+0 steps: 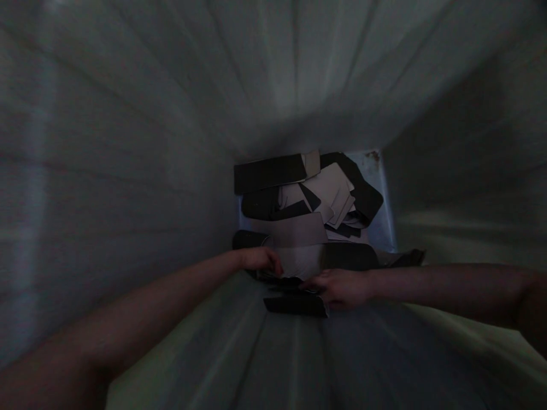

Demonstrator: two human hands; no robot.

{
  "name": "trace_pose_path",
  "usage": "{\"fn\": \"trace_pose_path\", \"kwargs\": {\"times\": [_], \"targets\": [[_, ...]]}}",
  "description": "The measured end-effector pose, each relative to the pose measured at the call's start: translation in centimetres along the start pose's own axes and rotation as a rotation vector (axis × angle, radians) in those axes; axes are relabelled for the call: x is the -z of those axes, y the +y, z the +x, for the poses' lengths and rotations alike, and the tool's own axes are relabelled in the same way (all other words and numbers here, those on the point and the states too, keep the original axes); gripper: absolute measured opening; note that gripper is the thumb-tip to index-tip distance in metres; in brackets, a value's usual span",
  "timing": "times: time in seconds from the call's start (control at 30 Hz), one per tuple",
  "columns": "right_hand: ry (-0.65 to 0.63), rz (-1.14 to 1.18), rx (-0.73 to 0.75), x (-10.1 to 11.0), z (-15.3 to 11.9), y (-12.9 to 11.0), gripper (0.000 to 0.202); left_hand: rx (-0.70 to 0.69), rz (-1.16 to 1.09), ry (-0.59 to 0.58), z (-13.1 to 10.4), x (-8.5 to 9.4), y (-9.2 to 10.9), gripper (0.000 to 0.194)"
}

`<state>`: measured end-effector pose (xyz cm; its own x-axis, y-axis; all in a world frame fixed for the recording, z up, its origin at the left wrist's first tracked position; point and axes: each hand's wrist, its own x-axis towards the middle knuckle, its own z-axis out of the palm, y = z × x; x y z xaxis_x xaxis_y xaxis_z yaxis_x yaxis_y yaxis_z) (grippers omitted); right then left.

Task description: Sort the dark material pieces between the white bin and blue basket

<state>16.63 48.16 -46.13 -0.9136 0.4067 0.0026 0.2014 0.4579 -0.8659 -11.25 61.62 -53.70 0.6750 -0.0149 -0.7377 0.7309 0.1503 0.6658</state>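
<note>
Both arms reach down into a deep, dim container. My left hand (261, 259) has its fingers curled down at the near edge of a pale sheet (299, 259); what it grips is too dark to make out. To its right, my right hand (344, 287) is closed around the edge of dark sheet pieces, its fingers pointing left. A dark strip (296, 306) with a pale edge lies just below, by the right hand. Dark and pale flat pieces (293, 228) lie beyond the hands.
Tall ribbed walls (294, 68) surround the pile on all sides. A long dark strip (269, 172) lies at the back left, and a curved dark piece (367, 199) at the right. The bluish container floor (387, 219) shows along the right, with a brownish stain in the back corner.
</note>
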Motion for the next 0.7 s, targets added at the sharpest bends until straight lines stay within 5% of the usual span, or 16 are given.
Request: {"fn": "trace_pose_path", "kwargs": {"times": [0.13,0.2,0.33,0.43,0.57,0.7], "targets": [[-0.056,0.310,-0.141,-0.6,0.0,-0.5,0.054,0.109,0.265,0.385,0.3,1.5,0.4,0.024],[-0.029,0.393,-0.269,-1.1,0.6,0.1,0.048,0.097,0.370,0.516,0.6,1.1,0.8,0.039],[0.357,0.191,-0.800,-0.9,2.0,3.6,0.024,-0.010,0.506,0.643,2.2,-0.4,2.1,0.064],[0.577,0.019,-1.054,1.1,2.3,8.0,0.040,-0.060,0.547,0.711,3.8,-0.6,3.1,0.067],[0.554,-0.013,-1.131,3.0,2.1,12.0,0.037,-0.070,0.543,0.729,4.7,0.1,4.0,0.075],[0.444,0.019,-0.956,2.8,2.2,11.7,0.022,-0.036,0.453,0.705,3.9,1.7,4.0,0.064]]}}
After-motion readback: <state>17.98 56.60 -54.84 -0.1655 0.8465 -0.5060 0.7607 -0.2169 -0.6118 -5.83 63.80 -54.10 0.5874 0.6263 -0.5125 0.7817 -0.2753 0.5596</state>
